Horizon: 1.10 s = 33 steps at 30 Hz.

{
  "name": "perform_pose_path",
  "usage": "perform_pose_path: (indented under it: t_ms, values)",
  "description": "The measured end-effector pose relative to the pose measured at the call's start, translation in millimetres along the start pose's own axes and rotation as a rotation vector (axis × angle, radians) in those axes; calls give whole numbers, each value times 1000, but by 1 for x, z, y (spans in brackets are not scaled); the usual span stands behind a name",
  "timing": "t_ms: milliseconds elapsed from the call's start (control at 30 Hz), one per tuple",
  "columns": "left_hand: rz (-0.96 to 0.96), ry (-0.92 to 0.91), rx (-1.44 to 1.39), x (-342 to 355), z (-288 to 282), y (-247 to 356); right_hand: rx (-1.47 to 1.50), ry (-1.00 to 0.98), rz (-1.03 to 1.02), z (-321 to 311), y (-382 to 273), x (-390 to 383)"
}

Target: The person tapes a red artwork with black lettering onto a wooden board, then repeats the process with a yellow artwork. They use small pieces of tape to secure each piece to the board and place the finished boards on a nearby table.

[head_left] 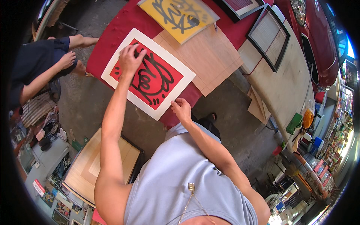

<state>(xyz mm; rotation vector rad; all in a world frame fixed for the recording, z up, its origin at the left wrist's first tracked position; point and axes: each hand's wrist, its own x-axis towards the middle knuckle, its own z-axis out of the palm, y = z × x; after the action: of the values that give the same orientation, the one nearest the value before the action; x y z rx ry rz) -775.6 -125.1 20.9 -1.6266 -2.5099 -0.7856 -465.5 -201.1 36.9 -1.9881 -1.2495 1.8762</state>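
Right hand (pixel 182 108) pinches the near edge of the red-and-black print (pixel 148 74), which lies flat on the red table (pixel 112 33). Left hand (pixel 129 60) presses open-fingered on the print's far corner. Beyond the print: plywood sheet (pixel 206 56), then yellow print (pixel 179 15).

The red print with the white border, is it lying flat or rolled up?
Flat. The red print lies spread on the red table, left hand pressing its top, right hand at its near edge.
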Motion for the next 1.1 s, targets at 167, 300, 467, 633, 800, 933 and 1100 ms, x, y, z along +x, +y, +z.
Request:
perform_pose_path:
  t_ms: [167, 300, 467, 633, 800, 933, 1100]
  values:
    - [-126, -78, 73, 18, 44, 50, -34, -9, -30, -4, -8, 8]
    - [-182, -105, 191, 12, 54, 66, -26, 5, -65, -5, -5, 9]
    - [-158, -85, 200, -2, 49, 77, -31, -6, -79, -5, -5, 10]
    - [-167, -93, 226, -1, 52, 70, -34, -39, -69, -6, -6, 12]
    - [-236, -185, 210, 3, 50, 73, -21, -82, -113, -9, 5, 22]
    - [-178, -188, 184, 0, 27, 100, -190, -155, -117, -32, 0, 19]
    - [-56, -37, 50, -21, 36, 111, -219, -234, -246, -115, -23, 13]
